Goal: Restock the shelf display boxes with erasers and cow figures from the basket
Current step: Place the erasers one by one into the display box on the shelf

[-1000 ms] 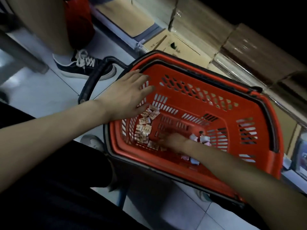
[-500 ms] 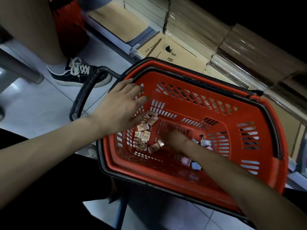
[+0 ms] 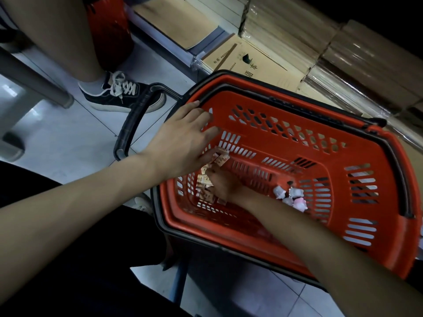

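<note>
An orange plastic basket (image 3: 377,202) sits tilted in front of me. Several small wrapped erasers (image 3: 204,186) lie in a pile at its bottom left. A few pale cow figures (image 3: 290,196) lie at the bottom right. My left hand (image 3: 180,145) rests over the basket's left rim, fingers spread, thumb tip near the top erasers. My right hand (image 3: 225,185) is down in the basket on the eraser pile, fingers curled over some erasers; whether it grips them is hidden.
The basket's black handle (image 3: 131,124) sticks out to the left over the tiled floor. Another person's leg and black sneaker (image 3: 119,94) stand just beyond it. Cardboard boxes (image 3: 256,62) and wrapped stacks fill the low shelf behind the basket.
My right hand has slid left across the basket floor from near the cow figures onto the eraser pile. The left hand has stayed on the rim.
</note>
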`<action>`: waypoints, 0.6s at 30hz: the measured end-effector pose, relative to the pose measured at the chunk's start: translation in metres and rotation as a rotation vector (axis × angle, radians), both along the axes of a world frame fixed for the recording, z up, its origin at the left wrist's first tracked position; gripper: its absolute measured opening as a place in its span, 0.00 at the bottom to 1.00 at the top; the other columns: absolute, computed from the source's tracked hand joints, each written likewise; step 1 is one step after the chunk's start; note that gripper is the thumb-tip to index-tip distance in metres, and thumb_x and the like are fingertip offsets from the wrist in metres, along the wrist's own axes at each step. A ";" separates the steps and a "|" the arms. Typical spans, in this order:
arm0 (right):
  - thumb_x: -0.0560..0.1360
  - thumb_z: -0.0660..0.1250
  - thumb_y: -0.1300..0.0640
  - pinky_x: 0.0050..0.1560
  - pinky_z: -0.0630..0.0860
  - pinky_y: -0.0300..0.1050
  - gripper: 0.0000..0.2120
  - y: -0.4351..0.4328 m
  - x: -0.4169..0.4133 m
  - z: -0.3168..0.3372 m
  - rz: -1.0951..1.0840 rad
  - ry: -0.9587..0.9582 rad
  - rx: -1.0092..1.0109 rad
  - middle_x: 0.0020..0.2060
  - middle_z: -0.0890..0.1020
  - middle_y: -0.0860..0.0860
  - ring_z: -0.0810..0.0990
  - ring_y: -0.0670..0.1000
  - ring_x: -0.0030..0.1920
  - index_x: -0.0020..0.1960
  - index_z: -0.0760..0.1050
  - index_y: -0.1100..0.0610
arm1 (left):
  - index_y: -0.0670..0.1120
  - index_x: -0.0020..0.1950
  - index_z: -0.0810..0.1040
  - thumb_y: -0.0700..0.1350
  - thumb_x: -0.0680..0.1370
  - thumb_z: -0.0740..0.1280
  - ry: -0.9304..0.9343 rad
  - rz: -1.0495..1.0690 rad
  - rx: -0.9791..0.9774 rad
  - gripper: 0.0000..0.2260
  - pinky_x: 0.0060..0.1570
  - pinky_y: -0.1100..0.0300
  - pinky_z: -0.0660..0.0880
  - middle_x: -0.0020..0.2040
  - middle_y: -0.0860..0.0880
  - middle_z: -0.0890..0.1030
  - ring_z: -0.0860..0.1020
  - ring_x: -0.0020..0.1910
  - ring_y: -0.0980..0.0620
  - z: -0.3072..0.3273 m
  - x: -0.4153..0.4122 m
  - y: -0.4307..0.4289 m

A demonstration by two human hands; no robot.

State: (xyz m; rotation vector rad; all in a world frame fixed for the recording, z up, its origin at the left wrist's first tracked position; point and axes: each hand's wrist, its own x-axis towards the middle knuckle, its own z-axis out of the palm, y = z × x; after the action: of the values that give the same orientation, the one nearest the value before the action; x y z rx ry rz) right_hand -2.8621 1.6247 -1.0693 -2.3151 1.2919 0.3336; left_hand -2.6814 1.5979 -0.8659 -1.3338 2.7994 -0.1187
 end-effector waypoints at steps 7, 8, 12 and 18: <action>0.73 0.72 0.56 0.70 0.69 0.59 0.30 0.000 -0.001 -0.010 0.051 0.104 -0.022 0.72 0.68 0.67 0.69 0.68 0.70 0.72 0.70 0.62 | 0.47 0.67 0.77 0.60 0.81 0.53 0.005 -0.003 0.002 0.25 0.79 0.44 0.56 0.63 0.42 0.77 0.74 0.67 0.40 0.000 0.000 0.001; 0.71 0.74 0.55 0.71 0.68 0.59 0.34 -0.003 -0.003 -0.015 0.074 0.100 -0.015 0.73 0.67 0.67 0.67 0.69 0.72 0.74 0.68 0.61 | 0.47 0.67 0.77 0.60 0.81 0.54 0.009 -0.006 -0.003 0.24 0.79 0.44 0.56 0.63 0.42 0.77 0.74 0.67 0.40 -0.001 0.001 0.001; 0.75 0.71 0.57 0.69 0.71 0.63 0.32 -0.011 -0.008 -0.012 0.126 0.084 0.054 0.73 0.67 0.69 0.69 0.71 0.71 0.76 0.67 0.64 | 0.47 0.67 0.77 0.60 0.81 0.54 0.024 -0.015 -0.012 0.24 0.79 0.44 0.56 0.62 0.42 0.77 0.74 0.66 0.40 -0.002 0.001 0.000; 0.74 0.72 0.56 0.77 0.61 0.64 0.33 -0.015 -0.018 0.007 0.131 -0.036 0.017 0.74 0.67 0.69 0.64 0.70 0.76 0.76 0.67 0.65 | 0.47 0.66 0.78 0.59 0.81 0.54 0.036 -0.025 -0.027 0.24 0.79 0.45 0.56 0.62 0.42 0.77 0.74 0.66 0.40 -0.004 0.001 -0.001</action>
State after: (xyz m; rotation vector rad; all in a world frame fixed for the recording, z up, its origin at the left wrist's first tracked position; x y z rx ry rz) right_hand -2.8799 1.6097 -1.0626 -2.3862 1.1190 0.3428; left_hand -2.6808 1.5972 -0.8695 -1.3197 2.8552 -0.1358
